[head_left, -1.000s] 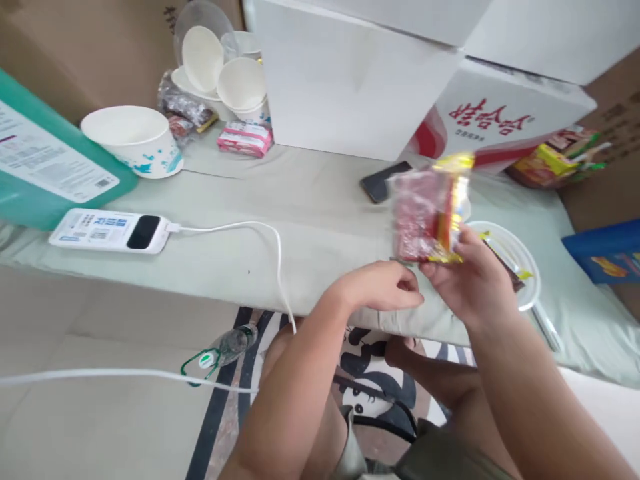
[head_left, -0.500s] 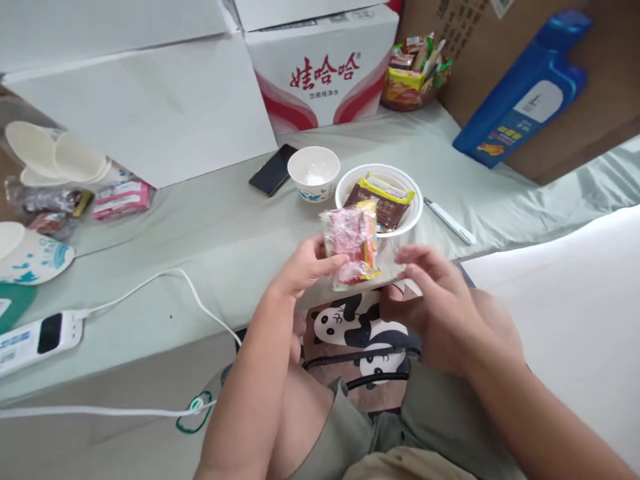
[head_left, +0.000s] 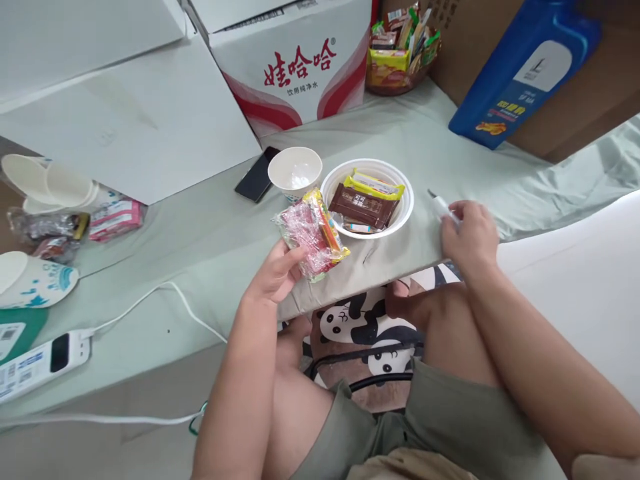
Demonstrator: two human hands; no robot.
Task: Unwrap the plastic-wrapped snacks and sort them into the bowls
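Note:
My left hand (head_left: pixel 280 270) is closed on snack packets in clear crinkled wrap (head_left: pixel 310 240), pink-red with a yellow edge, held above the table's front edge. Over on the right, my right hand (head_left: pixel 473 233) has its fingers around the handle of a slim white utility knife (head_left: pixel 441 205), whose dark tip points up and left. Between the hands sits a white bowl (head_left: pixel 410 200) with a brown packet (head_left: pixel 363 205) and a yellow packet (head_left: pixel 375 183) inside. Just behind the held packets stands a white paper cup (head_left: pixel 295 167), partly covered by them.
A black phone (head_left: pixel 256 177) lies left of the cup. Boxes (head_left: pixel 300 73) line the back, beside a snack basket (head_left: pixel 400 63) and a blue bottle (head_left: pixel 520 87). Paper cups (head_left: pixel 55 180), a pink pack (head_left: pixel 116 220) and a power strip (head_left: pixel 50 360) with a white cable are at left.
My right hand has moved right and up from near the packets to the utility knife and closed on it. My left hand has shifted left with the packets, tilting them. The camera view has shifted slightly.

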